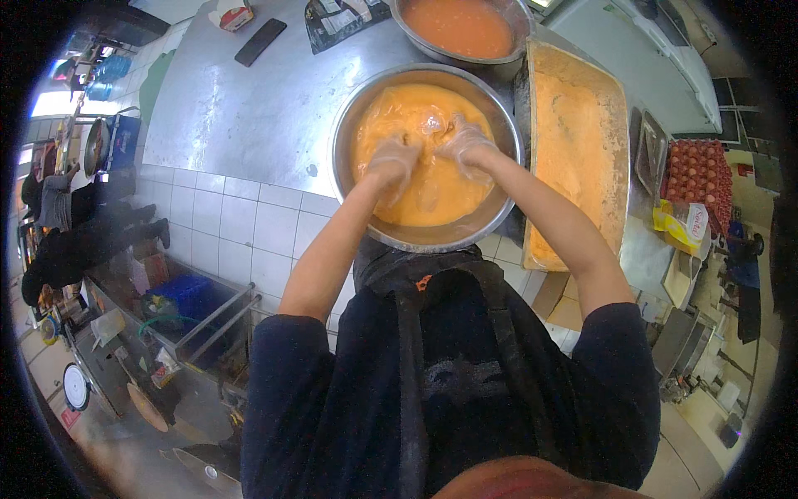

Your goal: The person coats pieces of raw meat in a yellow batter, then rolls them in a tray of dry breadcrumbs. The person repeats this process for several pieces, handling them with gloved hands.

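A wide stainless steel bowl (344,187) sits in front of me at the table's near edge. Thick orange liquid (430,193) fills much of it, with lumps partly showing at the surface. My left hand (396,159), in a clear plastic glove, dips into the liquid left of the middle. On the right, my right hand (466,145) is gloved too and reaches in, its fingers partly sunk. The liquid hides the fingertips of both hands, so I cannot tell whether they grip any lumps.
A deep rectangular tray (625,118) of orange powdery coating stands right of the bowl. Behind is a second metal bowl (527,28) of reddish-orange liquid. A phone (260,42) and a dark bag (340,22) lie on the steel table (249,106). Egg trays (697,181) are stacked far right.
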Available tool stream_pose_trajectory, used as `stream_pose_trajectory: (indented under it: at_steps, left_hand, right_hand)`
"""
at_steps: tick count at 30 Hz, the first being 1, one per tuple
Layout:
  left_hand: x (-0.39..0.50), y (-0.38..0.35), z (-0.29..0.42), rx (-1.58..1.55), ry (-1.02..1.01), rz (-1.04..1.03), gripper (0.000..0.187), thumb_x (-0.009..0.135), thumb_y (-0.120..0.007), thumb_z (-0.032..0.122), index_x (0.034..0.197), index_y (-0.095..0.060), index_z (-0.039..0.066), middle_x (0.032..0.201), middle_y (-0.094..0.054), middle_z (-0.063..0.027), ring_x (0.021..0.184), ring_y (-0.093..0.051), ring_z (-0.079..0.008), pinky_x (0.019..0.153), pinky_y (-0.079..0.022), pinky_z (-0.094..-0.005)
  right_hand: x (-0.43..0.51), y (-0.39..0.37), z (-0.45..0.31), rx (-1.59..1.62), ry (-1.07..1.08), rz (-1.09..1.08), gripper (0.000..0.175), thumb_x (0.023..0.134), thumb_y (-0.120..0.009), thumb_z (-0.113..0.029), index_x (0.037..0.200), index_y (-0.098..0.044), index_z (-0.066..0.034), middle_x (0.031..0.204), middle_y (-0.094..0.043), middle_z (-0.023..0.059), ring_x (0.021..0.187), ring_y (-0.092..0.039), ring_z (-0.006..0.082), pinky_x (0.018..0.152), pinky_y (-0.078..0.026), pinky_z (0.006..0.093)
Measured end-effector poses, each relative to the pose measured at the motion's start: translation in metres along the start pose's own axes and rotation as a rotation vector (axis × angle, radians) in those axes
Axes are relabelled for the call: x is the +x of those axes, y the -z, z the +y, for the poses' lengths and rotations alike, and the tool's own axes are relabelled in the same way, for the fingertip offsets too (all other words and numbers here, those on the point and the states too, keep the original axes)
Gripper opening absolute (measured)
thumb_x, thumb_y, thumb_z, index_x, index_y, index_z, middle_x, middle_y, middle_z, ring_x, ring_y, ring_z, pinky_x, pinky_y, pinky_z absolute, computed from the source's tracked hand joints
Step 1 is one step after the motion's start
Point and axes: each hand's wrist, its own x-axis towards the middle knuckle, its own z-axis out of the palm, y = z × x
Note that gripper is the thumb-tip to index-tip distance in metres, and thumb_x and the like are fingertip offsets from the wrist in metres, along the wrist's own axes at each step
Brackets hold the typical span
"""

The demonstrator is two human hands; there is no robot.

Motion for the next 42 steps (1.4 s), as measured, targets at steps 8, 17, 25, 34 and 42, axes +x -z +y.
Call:
stream_pose_trajectory:
  at_steps: [8, 17, 25, 34, 42]
  left_hand:
    - [-0.008, -0.013, -0.019, 0.111, -0.162, -0.035, 0.062, 0.093, -0.070, 0.046, 0.132, -0.064, -0.001, 0.133, -0.066, -0.0298, 0.127, -0.061, -0.0426, 0.106, -0.049, -0.0462]
    - [-0.035, 0.014, 0.004, 0.276, -0.269, -0.320, 0.051, 0.090, -0.070, 0.036, 0.124, -0.069, -0.003, 0.117, -0.073, -0.0277, 0.112, -0.070, -0.0427, 0.095, -0.055, -0.0474]
    - [-0.045, 0.025, 0.004, 0.436, -0.290, -0.456, 0.040, 0.090, -0.069, 0.022, 0.120, -0.070, -0.005, 0.114, -0.073, -0.0289, 0.109, -0.072, -0.0422, 0.092, -0.056, -0.0458]
    - [-0.022, -0.013, 0.008, 0.526, -0.527, -0.290, 0.028, 0.089, -0.068, 0.012, 0.115, -0.078, 0.007, 0.140, -0.058, -0.0276, 0.122, -0.064, -0.0427, 0.105, -0.052, -0.0460]
    - [-0.002, -0.017, 0.014, 0.821, -0.671, -0.353, 0.031, 0.087, -0.071, 0.013, 0.117, -0.077, 0.012, 0.137, -0.061, -0.0225, 0.120, -0.065, -0.0400, 0.104, -0.053, -0.0460]
  right_hand:
    - [0.076, -0.052, 0.096, -0.027, 0.258, -0.279, 0.086, 0.087, -0.077, -0.032, 0.160, -0.037, -0.0068, 0.139, -0.060, 0.0273, 0.124, -0.062, 0.0408, 0.107, -0.050, 0.0439]
    - [0.043, -0.061, 0.108, 0.250, 0.341, 0.032, 0.057, 0.086, -0.079, -0.015, 0.137, -0.056, -0.0066, 0.125, -0.066, 0.0179, 0.101, -0.069, 0.0337, 0.073, -0.059, 0.0454]
    - [0.025, -0.012, 0.052, 0.437, -0.172, -0.270, 0.034, 0.085, -0.085, -0.020, 0.110, -0.069, -0.0046, 0.093, -0.068, 0.0108, 0.077, -0.063, 0.0255, 0.067, -0.055, 0.0440]
    - [-0.029, 0.051, 0.030, -0.428, 0.311, -0.407, 0.042, 0.089, -0.073, -0.042, 0.112, -0.076, -0.0069, 0.097, -0.074, 0.0165, 0.083, -0.070, 0.0317, 0.080, -0.057, 0.0429]
    - [-0.037, -0.006, 0.030, -0.495, 0.344, -0.375, 0.056, 0.096, -0.057, -0.057, 0.121, -0.073, -0.0088, 0.114, -0.073, 0.0258, 0.107, -0.070, 0.0406, 0.096, -0.053, 0.0471]
